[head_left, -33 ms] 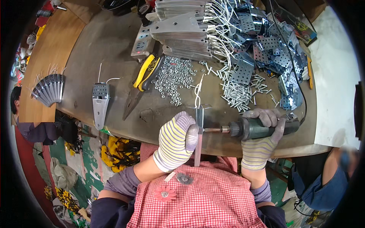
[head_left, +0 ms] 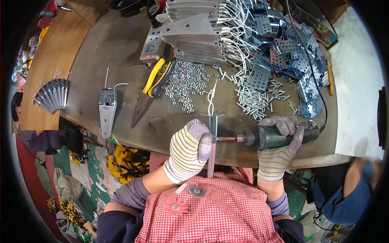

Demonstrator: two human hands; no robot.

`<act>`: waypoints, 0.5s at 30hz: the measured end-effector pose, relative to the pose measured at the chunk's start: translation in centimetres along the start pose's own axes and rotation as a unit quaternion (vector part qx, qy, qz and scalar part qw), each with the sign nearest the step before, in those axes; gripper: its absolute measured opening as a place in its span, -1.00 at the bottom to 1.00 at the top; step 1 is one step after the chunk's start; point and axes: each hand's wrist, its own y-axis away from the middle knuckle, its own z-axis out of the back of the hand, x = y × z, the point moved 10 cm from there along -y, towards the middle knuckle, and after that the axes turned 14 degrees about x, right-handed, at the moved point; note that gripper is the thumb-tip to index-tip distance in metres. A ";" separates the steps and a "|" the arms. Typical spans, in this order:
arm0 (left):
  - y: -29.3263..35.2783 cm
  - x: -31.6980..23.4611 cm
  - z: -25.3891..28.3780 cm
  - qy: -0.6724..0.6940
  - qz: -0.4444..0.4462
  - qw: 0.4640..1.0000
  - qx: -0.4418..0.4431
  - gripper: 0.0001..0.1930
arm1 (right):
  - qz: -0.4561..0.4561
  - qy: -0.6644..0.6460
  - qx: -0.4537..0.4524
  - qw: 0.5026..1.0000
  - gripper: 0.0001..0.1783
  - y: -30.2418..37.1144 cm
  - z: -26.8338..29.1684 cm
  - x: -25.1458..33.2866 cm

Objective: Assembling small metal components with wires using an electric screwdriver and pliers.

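Note:
In a striped glove, my left hand (head_left: 189,150) grips a flat metal plate (head_left: 211,158) held on edge near the table's front, with white wires (head_left: 211,99) rising from its far end. My gloved right hand (head_left: 281,146) is wrapped round a dark green electric screwdriver (head_left: 275,136) lying sideways. Its bit (head_left: 229,138) points left and meets the plate beside my left thumb; the fastener there is hidden. Beyond my hands lie a heap of small nuts (head_left: 186,83) and a pile of screws (head_left: 253,101).
Yellow-and-black pliers (head_left: 150,87) and an assembled plate with wires (head_left: 107,111) lie to the left. Several finished pieces (head_left: 52,95) fan out at the table's left edge. Stacked metal plates (head_left: 192,34) and blue perforated brackets (head_left: 291,52) fill the back. A black cord (head_left: 310,60) runs along the right.

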 end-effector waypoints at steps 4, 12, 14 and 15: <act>0.0 0.4 -0.4 0.027 0.003 1.000 0.013 -0.90 | 0.001 0.009 -0.030 1.000 -0.70 0.1 0.2 -0.2; 0.5 4.1 1.2 0.123 0.077 0.989 0.000 -0.79 | -0.033 -0.018 -0.006 0.999 -0.55 -0.1 -0.1 -0.6; -0.2 7.3 1.2 0.327 0.316 0.889 0.054 -0.73 | -0.030 -0.058 0.001 0.998 -0.54 0.0 -0.4 -0.9; -1.3 6.7 1.0 0.301 0.330 0.887 0.120 -0.72 | -0.042 -0.060 -0.014 0.997 -0.56 0.0 -1.0 -1.2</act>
